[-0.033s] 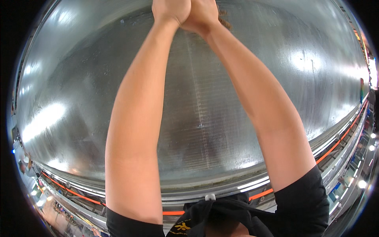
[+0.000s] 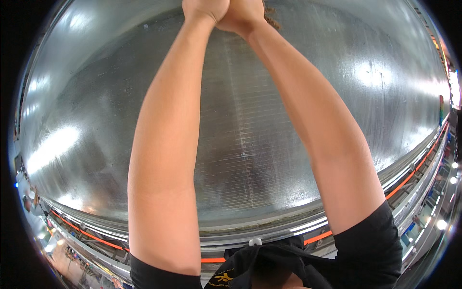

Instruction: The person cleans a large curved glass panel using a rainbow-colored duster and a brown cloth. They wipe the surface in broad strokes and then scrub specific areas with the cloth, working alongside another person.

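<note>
Both my arms stretch forward over a large, shiny grey metal sheet [image 2: 110,139]. At the top edge of the view, my left hand [image 2: 208,9] and my right hand [image 2: 242,14] meet side by side, the left wrist bent against the right hand. The fingers of both are cut off by the frame or hidden. A rough brown clump [image 2: 272,18], bristly or fibrous, shows on the metal just beyond the right side of my right hand. Its kind is not clear, nor whether I grip it. Fine scratch lines run across the sheet between my forearms.
A metal rail with an orange strip [image 2: 313,238] borders the sheet close to my body. At far left another person [image 2: 32,204] is beside the sheet. A small coloured object [image 2: 441,108] sits near the right edge. Bright lamps reflect off the metal.
Both hands have shifted slightly up and to the left together, and my forearms with them. The brown clump has moved the same way.
</note>
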A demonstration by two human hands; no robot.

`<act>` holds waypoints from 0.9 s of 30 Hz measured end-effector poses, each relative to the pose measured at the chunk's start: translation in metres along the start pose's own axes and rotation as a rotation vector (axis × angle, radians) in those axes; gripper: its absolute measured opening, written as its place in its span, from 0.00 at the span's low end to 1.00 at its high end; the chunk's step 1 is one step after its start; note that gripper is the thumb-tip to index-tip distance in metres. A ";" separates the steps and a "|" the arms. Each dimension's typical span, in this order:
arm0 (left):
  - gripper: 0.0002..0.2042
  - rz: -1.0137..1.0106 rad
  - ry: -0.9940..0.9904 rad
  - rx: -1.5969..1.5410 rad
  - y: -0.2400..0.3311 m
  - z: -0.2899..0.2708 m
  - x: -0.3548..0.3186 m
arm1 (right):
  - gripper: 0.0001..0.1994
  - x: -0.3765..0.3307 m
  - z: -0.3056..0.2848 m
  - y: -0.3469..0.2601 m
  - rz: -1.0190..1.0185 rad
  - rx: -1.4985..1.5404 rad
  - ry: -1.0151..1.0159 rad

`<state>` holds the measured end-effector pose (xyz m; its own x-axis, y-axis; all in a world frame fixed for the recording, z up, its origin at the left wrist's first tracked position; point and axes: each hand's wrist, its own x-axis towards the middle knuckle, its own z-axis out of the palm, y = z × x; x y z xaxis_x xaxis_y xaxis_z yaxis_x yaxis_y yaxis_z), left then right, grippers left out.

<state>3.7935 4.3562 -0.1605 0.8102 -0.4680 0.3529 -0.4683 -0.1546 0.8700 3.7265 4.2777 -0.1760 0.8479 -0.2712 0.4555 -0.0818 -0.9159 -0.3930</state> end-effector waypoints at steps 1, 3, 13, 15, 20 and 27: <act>0.17 0.015 0.046 0.031 0.001 0.001 0.009 | 0.22 0.003 0.007 0.004 -0.038 -0.016 0.058; 0.18 -0.005 0.103 0.114 0.006 -0.002 -0.015 | 0.23 -0.007 0.009 -0.001 -0.013 0.004 0.028; 0.11 -0.040 0.089 0.076 0.101 -0.015 -0.288 | 0.14 -0.264 -0.097 -0.091 -0.041 0.002 -0.118; 0.08 -0.085 0.028 0.086 0.143 -0.010 -0.352 | 0.12 -0.330 -0.133 -0.101 0.026 0.076 -0.191; 0.06 0.012 -0.176 0.072 0.188 0.022 -0.391 | 0.11 -0.410 -0.186 -0.094 0.364 0.213 -0.200; 0.14 0.081 -0.152 0.030 0.104 0.125 -0.159 | 0.16 -0.191 -0.120 0.063 0.363 0.056 -0.102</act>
<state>3.5721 4.3058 -0.1695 0.7076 -0.6061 0.3633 -0.5420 -0.1358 0.8293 3.4964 4.2365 -0.1919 0.8171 -0.5415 0.1976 -0.3601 -0.7472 -0.5586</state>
